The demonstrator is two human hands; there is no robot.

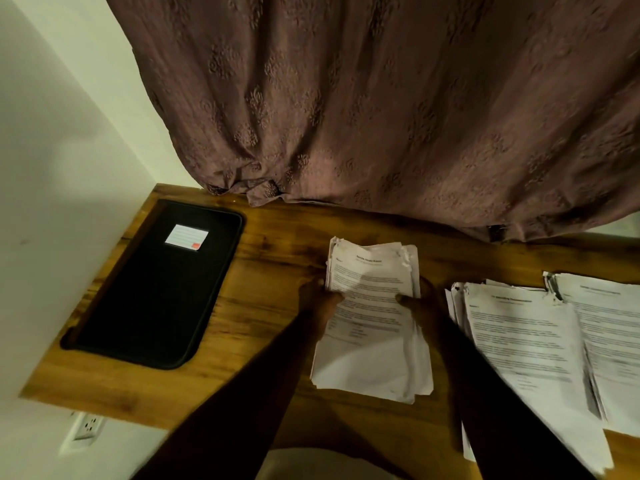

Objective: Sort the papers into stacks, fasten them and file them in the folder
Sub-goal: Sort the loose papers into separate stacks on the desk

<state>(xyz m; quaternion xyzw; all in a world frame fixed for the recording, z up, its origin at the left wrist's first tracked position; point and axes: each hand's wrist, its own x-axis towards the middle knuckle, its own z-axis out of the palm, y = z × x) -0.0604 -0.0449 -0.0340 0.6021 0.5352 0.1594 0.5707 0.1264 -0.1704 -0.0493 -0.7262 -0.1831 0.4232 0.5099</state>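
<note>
A stack of printed papers [372, 320] lies in the middle of the wooden desk [263, 292]. My left hand [317, 299] grips its left edge, thumb on top of the sheet. My right hand [420, 306] grips its right edge, thumb also on top. A closed black folder [156, 289] with a white label lies flat at the left end of the desk, well apart from both hands. Two more paper stacks sit to the right: a middle stack [519, 344] and a far right stack [609, 337], overlapping each other.
A brown patterned curtain [381, 109] hangs down onto the desk's back edge. A pale wall [52, 202] borders the desk on the left, with a white power socket [86, 427] below the desk's front left corner.
</note>
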